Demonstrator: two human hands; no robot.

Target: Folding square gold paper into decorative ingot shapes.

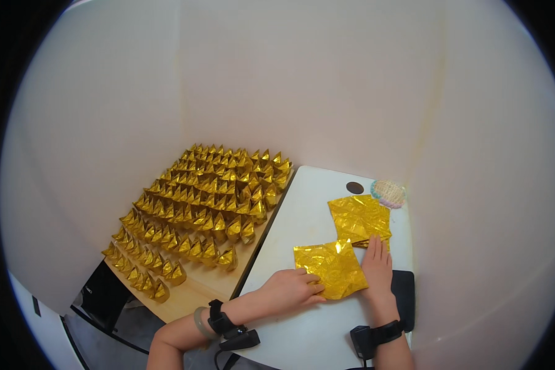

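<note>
A square gold foil sheet lies creased on the white table. My left hand has its bent fingers closed over that sheet's lower left edge, hiding the corner. Along the sheet's right edge rests my right hand, fingers stretched out and pointing away from me. Its fingertips touch the near edge of a stack of gold foil sheets just beyond. A black band with a small box is strapped on each wrist.
On the left, a wooden board carries many rows of folded gold foil pieces with pointed tips. A woven pastel mat and a dark oval are at the white table's far end. A black pad lies beside my right wrist. Pale walls surround everything.
</note>
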